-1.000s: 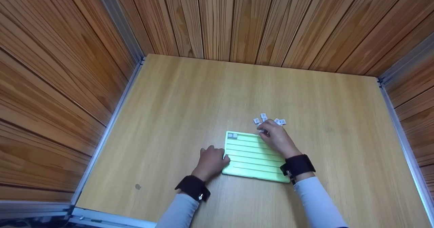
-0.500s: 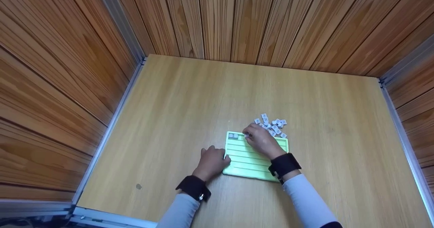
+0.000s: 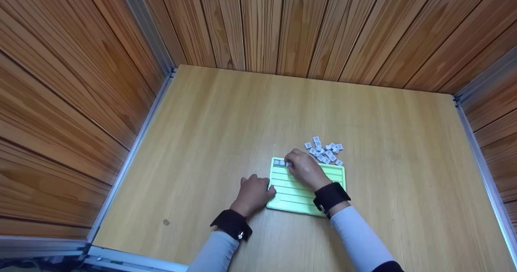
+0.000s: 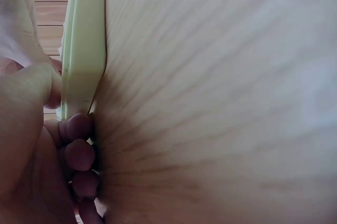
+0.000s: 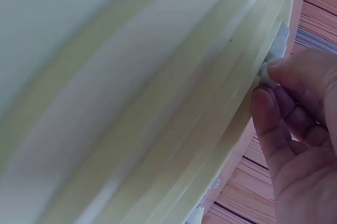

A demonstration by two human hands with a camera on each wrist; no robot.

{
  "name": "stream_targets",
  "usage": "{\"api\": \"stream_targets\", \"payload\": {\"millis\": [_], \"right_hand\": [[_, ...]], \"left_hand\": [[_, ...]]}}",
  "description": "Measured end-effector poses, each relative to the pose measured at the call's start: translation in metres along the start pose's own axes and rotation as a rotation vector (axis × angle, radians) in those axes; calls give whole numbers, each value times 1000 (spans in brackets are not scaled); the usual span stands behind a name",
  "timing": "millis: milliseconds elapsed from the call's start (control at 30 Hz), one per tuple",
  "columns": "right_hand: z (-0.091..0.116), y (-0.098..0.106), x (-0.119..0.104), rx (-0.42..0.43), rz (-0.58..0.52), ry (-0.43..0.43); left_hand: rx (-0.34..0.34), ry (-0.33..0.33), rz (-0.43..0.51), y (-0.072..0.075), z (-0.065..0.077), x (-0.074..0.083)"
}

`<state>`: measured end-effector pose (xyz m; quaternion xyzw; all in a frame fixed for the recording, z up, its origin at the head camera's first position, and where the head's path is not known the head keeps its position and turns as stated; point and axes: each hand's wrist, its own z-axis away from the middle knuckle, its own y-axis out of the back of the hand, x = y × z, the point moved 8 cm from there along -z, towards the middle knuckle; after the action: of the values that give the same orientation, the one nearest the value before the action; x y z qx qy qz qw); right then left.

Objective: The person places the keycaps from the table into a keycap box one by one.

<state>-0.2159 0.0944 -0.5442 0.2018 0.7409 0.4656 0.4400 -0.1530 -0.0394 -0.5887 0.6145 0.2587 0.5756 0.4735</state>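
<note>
A light green ridged tray (image 3: 297,199) lies flat on the table, crossed by several parallel grooves. My left hand (image 3: 253,193) holds its left edge, thumb over the rim and fingers curled beside it; the left wrist view shows the curled fingertips (image 4: 80,154) low against the tray's side. At the far groove, my right hand (image 3: 307,169) pinches a small pale tile (image 5: 267,75) between thumb and fingers, partly hidden by them. A short row of tiles (image 3: 279,163) sits in that groove's left end, beside the right fingertips.
Just beyond the tray's far right edge lies a loose heap of small white tiles (image 3: 329,154) with markings too small to read. Wood-panelled walls (image 3: 291,29) and metal rails (image 3: 133,152) bound the wooden table (image 3: 226,114). A dark spot (image 3: 166,222) marks its left front.
My right hand has moved left from the tile heap to the tray's far groove, carrying a tile up to the row there. The left hand has stayed at the tray's left edge.
</note>
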Motion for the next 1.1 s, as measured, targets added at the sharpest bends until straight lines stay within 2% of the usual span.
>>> {"api": "stream_targets", "payload": {"millis": [400, 733, 1100], "right_hand": [[-4, -5, -1, -50, 24, -46], [-3, -7, -2, -68, 19, -43], [3, 1, -2, -13, 55, 3]], "left_hand": [[-20, 9, -17, -3, -2, -1], [-27, 18, -15, -5, -3, -4], [-46, 33, -20, -4, -2, -4]]}}
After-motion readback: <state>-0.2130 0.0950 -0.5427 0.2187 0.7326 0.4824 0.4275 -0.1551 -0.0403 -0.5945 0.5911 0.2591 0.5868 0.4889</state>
